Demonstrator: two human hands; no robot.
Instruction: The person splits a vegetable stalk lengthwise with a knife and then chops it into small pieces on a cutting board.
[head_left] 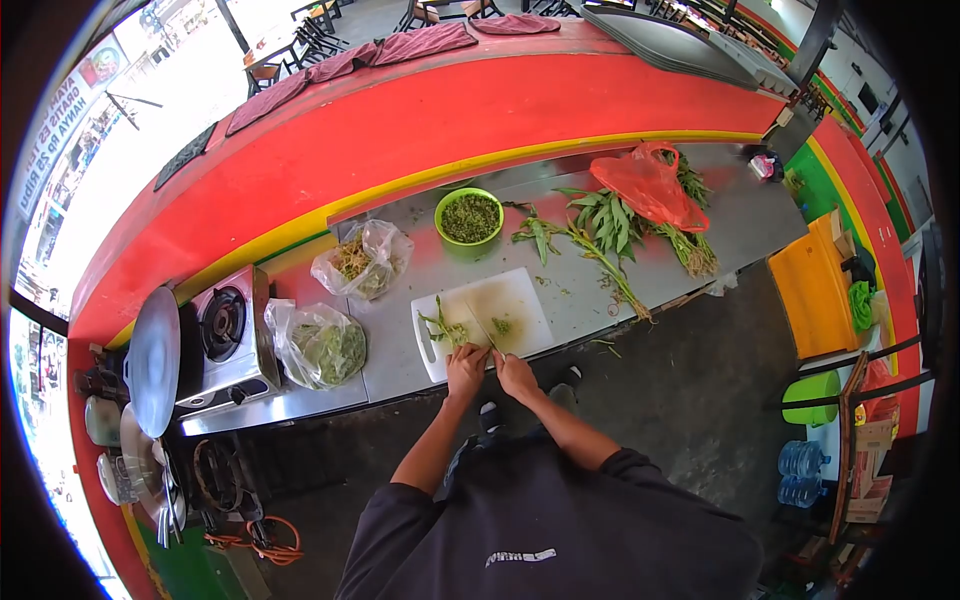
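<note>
My left hand (467,369) is closed on a small bunch of leafy greens (441,326) lying on the white cutting board (537,312). Beside it, my right hand (516,377) grips a knife (481,320), whose thin blade points away from me across the board. To the right of the blade sits a little pile of chopped greens (502,326). Beyond the board stands a green tub (468,248) filled with finely cut greens. Both hands are at the board's near edge, and the knife handle is mostly hidden in my fingers.
Left of the board are two plastic bags of vegetables (318,345) and a gas stove (226,325). Long-stemmed leafy greens (612,228) and a red plastic bag (655,188) lie to the right on the metal counter (395,350). A red wall (420,105) rises behind.
</note>
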